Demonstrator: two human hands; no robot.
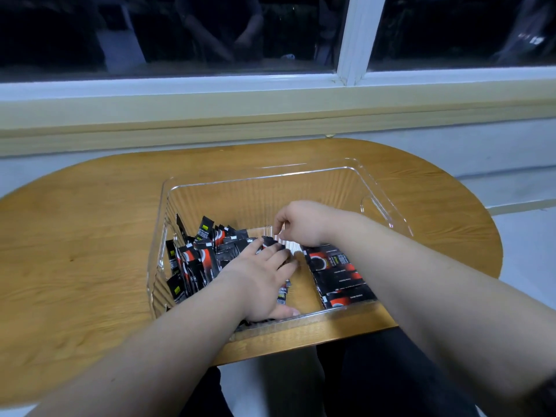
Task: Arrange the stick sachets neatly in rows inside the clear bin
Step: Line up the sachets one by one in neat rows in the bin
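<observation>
The left hand (261, 278) presses flat on black-and-red foil stick sachets (198, 260); the right hand (298, 224) pinches one. Likely light, slippery: grip the ends.

The clear bin (258, 176) is glossy transparent plastic with ribbed walls. The stick sachets (204, 257), heaped at its nine o'clock side and flat at three o'clock, are shiny black film. The table (90, 236) is smooth, satin wood grain.
</observation>
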